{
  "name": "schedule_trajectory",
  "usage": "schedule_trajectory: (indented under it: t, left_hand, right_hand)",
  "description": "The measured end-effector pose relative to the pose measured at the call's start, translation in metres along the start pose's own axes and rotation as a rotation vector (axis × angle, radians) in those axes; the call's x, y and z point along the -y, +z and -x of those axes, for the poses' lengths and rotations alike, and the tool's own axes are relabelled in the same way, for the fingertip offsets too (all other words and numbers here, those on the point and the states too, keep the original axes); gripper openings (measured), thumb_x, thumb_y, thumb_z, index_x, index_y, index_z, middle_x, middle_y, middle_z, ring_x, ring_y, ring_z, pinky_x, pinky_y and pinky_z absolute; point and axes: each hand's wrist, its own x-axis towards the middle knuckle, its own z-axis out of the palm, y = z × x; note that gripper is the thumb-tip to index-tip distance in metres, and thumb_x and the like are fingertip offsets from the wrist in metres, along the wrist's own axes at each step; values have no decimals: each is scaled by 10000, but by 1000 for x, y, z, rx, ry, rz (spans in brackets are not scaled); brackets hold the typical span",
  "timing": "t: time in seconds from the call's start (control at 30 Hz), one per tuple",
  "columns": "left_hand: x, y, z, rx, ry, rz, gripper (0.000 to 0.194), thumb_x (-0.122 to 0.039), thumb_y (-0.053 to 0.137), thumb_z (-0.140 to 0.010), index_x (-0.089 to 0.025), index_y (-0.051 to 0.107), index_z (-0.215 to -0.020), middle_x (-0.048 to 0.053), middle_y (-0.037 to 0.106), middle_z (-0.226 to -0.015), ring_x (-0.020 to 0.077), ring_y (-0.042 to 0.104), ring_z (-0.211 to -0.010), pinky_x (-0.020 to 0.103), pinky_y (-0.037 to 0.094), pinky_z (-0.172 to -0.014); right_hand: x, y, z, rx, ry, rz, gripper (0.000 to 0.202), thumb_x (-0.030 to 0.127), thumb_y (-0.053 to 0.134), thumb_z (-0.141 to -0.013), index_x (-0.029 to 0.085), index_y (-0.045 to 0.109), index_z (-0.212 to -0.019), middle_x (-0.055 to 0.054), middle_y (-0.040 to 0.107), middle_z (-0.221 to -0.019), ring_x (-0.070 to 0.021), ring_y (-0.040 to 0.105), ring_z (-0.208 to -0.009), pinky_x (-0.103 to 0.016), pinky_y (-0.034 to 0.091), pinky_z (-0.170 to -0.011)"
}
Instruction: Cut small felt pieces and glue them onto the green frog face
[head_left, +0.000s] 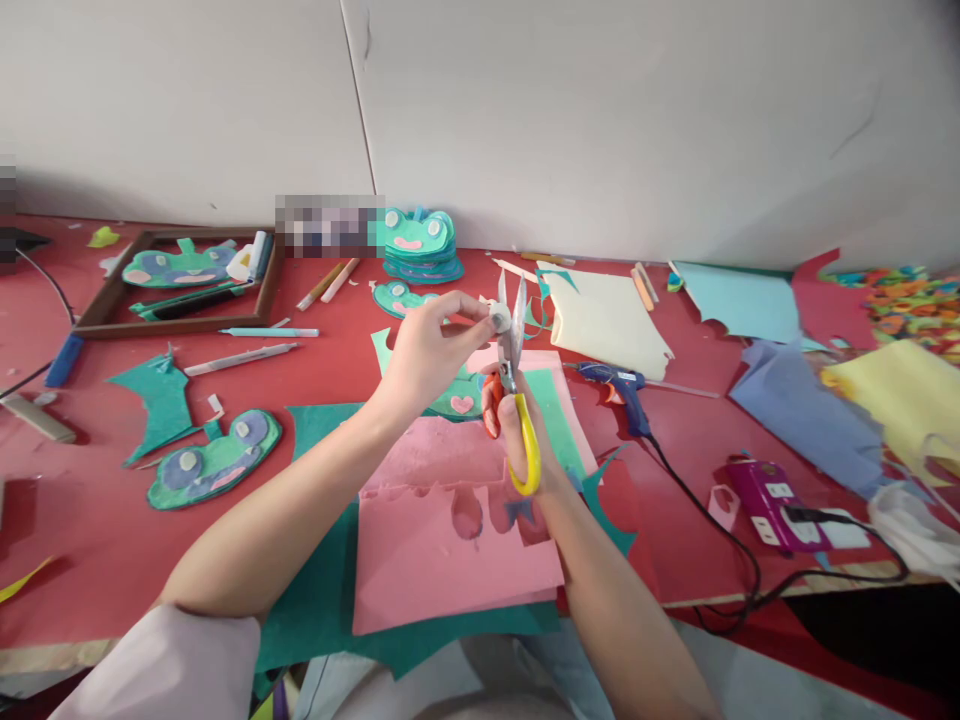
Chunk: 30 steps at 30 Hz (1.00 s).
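Observation:
My right hand (525,440) grips scissors (514,385) with one yellow and one orange handle, blades pointing up and open. My left hand (431,350) pinches a small white foam piece (500,318) between the blades, above the table. Under both hands lies a pink foam sheet (442,545) with cut-out holes, on top of a green sheet (315,600). A finished green frog face with a pink heart (459,402) lies partly hidden behind my hands.
A blue glue gun (622,385) with a black cord lies to the right, near a purple power strip (765,492). Cream (607,320), blue and yellow foam sheets sit at the right. A stack of frog faces (418,245), a wooden frame (180,285) and pens lie at the left.

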Motion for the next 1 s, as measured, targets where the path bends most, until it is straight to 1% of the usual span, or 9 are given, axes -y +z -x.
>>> schedule_trajectory:
  t: [0.2, 0.43, 0.67, 1.0]
  left_hand:
    - [-1, 0, 1, -4, -9, -61, 87, -264, 645, -771, -197, 616, -725, 10, 687, -804, 137, 658, -768, 254, 534, -712]
    - [0, 0, 1, -2, 1, -57, 92, -263, 633, -777, -184, 608, -737, 14, 682, -813, 136, 659, -782, 243, 528, -723]
    - [0, 3, 2, -13, -2, -31, 91, -245, 626, -784, -187, 587, -726, 6, 674, -796, 138, 666, -784, 251, 528, -725]
    - [1, 5, 5, -12, -17, -9, 77, -225, 596, -794, -200, 552, -735, -1, 668, -792, 151, 672, -808, 283, 529, -761]
  right_hand:
    - [2, 0, 0, -4, 5, 22, 401, 574, 405, -886, 235, 459, -1095, 36, 382, -721, -96, 405, -569, -258, 410, -550]
    - [4, 0, 0, -22, 17, 41, 413, 585, 402, -882, 230, 464, -1084, 38, 383, -696, -98, 393, -554, -263, 410, -551]
    - [-1, 1, -1, -38, 26, 4, 443, 620, 418, -857, 231, 468, -1061, 38, 397, -701, -94, 383, -526, -256, 391, -486]
    - [5, 1, 0, -39, 34, 42, 453, 640, 387, -857, 245, 469, -1065, 45, 386, -644, -110, 397, -519, -266, 411, -516]
